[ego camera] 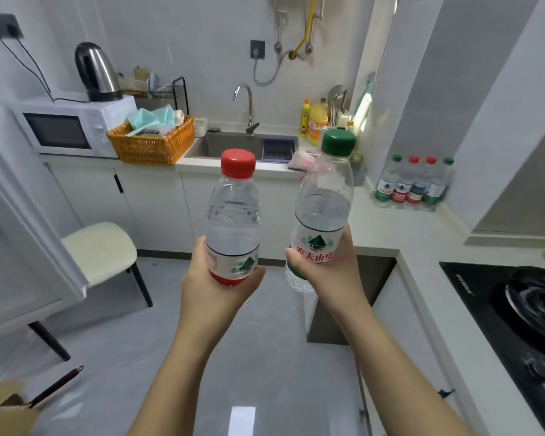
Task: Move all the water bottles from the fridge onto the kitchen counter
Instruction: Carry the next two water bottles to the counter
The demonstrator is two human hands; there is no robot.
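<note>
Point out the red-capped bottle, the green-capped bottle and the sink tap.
red-capped bottle (233, 215): head view, clear body above label.
green-capped bottle (323, 202): head view, clear body.
sink tap (249, 102): head view, upright neck.

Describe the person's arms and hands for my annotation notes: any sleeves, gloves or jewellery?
Both forearms are bare as far as the frame shows, with no sleeves in view. The left hand and right hand wear no gloves, and no rings, watch or bracelet are visible. No markings show.

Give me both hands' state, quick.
Left hand: closed around the red-capped bottle, held upright.
Right hand: closed around the green-capped bottle, tilted slightly.
</note>
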